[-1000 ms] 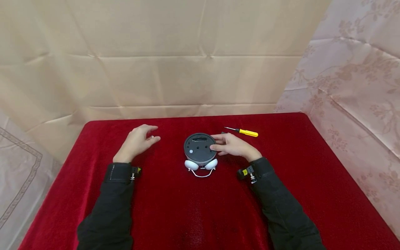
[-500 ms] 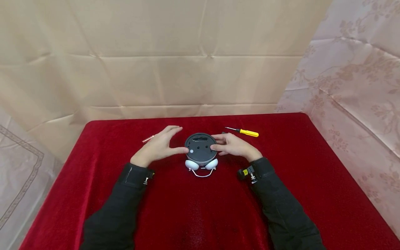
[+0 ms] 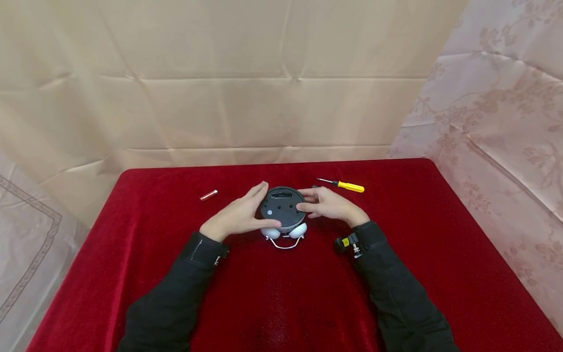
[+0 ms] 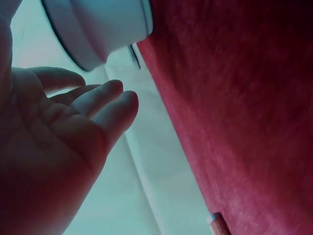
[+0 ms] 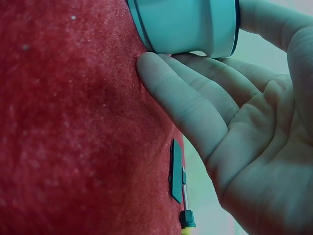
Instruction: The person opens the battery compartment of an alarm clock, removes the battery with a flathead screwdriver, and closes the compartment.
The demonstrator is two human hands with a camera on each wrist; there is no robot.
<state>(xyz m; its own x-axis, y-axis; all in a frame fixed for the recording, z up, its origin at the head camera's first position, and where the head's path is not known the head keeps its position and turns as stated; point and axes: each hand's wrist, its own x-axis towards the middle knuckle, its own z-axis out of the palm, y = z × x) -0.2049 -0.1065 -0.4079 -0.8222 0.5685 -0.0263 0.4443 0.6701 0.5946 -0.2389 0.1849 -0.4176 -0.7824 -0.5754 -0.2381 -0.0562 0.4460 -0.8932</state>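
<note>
A twin-bell alarm clock [image 3: 285, 210] lies face down on the red cloth, its black back up and the uncovered battery slot [image 3: 281, 196] at the far side. White bells and a wire handle point toward me. My right hand [image 3: 332, 204] grips the clock's right side, thumb on the back and fingers along the white casing [image 5: 181, 24]. Around the left side comes my left hand [image 3: 239, 215], its thumb over the near edge by the left bell. In the left wrist view its fingers [image 4: 115, 115] are loosely extended, just off the rim.
A red and silver battery [image 3: 208, 195] lies on the cloth [image 3: 272, 293] to the left. Behind my right hand are a yellow-handled screwdriver [image 3: 350, 187] and a small dark flat cover [image 5: 176, 171]. Beige curtain [image 3: 246, 98] hangs beyond the far table edge.
My left hand has moved right from the battery to the clock's left side, leaving the battery on the cloth. My right hand and the clock have stayed nearly still.
</note>
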